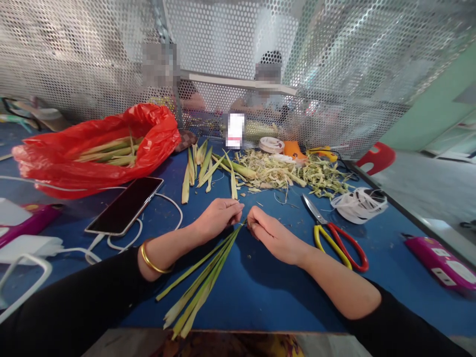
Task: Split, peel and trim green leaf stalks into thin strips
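Several long green leaf strips [211,277] are gathered at their narrow upper end, and their wide pale ends fan out toward the table's front edge. At that gathered end, my right hand [273,233] is closed in a pinch, its fingertips on the narrow tip. My left hand [219,218] is closed just left of the tip, with a gold bangle [150,260] on its wrist. A thin thread or wire seems to show between the hands. What the left fingers hold is hidden. Scissors [329,233] with one yellow and one red handle lie open right of my right hand.
Leaf pieces [201,166] and shredded scraps [271,171] lie behind my hands. A red plastic bag [92,144] with leaves, a phone [126,206] and cables are on the left. White tape [359,204] and a purple power strip [441,260] lie right. Perforated metal [230,44] stands behind; people sit beyond.
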The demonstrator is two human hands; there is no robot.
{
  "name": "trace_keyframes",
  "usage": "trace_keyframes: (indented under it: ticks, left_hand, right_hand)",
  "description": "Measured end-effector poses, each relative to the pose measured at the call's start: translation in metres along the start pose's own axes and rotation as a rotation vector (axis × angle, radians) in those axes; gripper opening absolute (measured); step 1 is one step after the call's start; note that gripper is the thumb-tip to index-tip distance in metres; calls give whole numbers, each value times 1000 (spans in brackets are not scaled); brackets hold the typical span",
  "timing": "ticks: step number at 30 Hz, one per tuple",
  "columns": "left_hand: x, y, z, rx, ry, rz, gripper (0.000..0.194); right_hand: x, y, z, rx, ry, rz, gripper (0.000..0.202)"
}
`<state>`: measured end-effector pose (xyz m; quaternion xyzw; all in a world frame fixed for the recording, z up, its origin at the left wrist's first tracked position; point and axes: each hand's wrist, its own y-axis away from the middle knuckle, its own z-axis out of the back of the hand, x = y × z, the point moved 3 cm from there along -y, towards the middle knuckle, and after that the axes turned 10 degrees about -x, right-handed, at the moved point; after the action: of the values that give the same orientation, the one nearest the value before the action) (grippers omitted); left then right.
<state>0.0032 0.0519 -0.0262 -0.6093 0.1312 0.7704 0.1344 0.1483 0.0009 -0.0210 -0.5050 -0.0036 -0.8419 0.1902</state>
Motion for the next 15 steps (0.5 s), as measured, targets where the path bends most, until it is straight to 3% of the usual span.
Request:
trace_keyframes:
  ticks: [5,8,11,13,15]
  left_hand:
    - [-6,2,6,-11,-112,-108,38]
    - [-23,8,11,-152,-244,-321,32]
    - [-40,16,11,-223,-394,-494,31]
    - [-46,19,10,-231,-430,-511,32]
    - [-48,18,9,-233,-414,-461,27]
  right_hand:
    - [-3,-5,-3,-114,-170,-87,14]
    - [-6,-9,-7,-176,-285,-129,5]
    - [-7,-11,-12,-149,-335,-81,19]
    - [-7,-12,-13,-121,-346,-48,8]
    - [-6,-12,-10,-158,-344,-20,19]
